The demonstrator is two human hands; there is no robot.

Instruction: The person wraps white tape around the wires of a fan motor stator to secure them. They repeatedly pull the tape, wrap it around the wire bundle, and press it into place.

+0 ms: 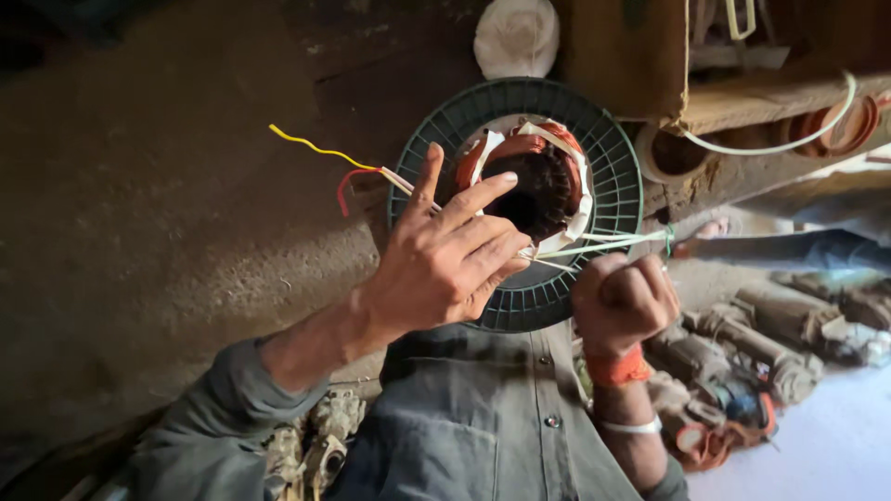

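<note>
Centrally, a copper-wound stator [527, 186] sits on a dark green round grille [613, 158].

Left hand [444, 262]: fingers spread wide, resting across the stator's near-left edge, covering part of the winding. Right hand [624, 299]: fist closed on pale cord [603, 243] pulled taut from the stator. Yellow lead [311, 145] and red lead [351, 181] project left. Far: white cap [516, 37], wooden shelf [761, 102]. Near right: motor parts [752, 348] on the floor.

No packages, labels, signs, screens.
</note>
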